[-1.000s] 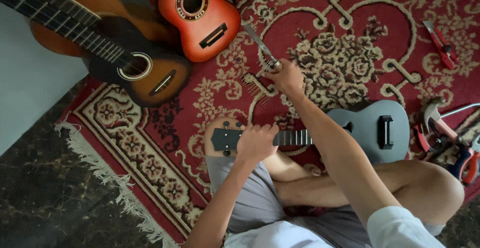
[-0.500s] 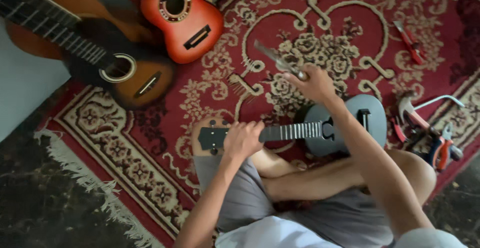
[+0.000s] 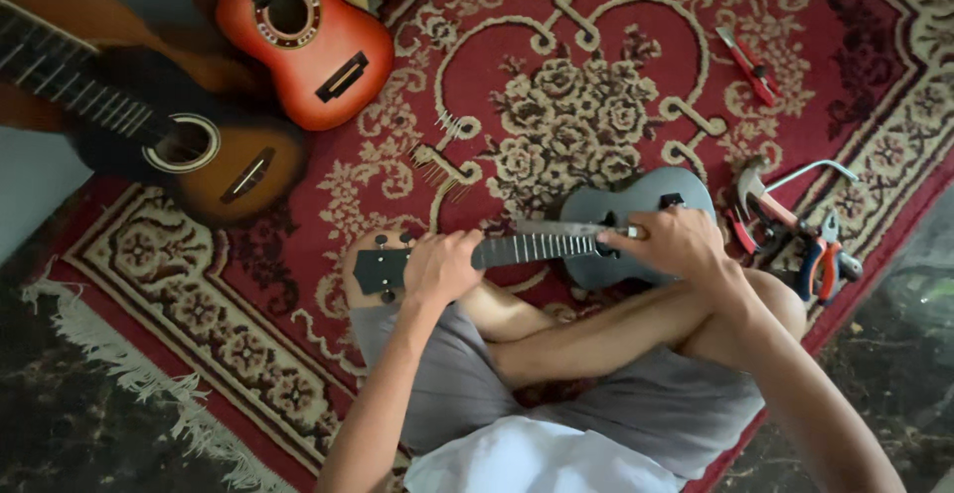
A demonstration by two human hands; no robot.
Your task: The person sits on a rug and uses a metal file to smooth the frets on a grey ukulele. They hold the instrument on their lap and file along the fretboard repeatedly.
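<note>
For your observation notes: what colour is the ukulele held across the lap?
Grey ukulele, dark neck; head view.

Place: home floor repair spot | patterned red carpet [image 3: 596, 85] | guitars [image 3: 298, 36] | hand tools [image 3: 795, 235]

A grey ukulele [image 3: 636, 220] lay flat across the sitter's knees, over the red rug, its dark headstock pointing to the left side of the view. A long, thin metal file [image 3: 571, 228] rested along the fretboard near the sound hole.
</note>
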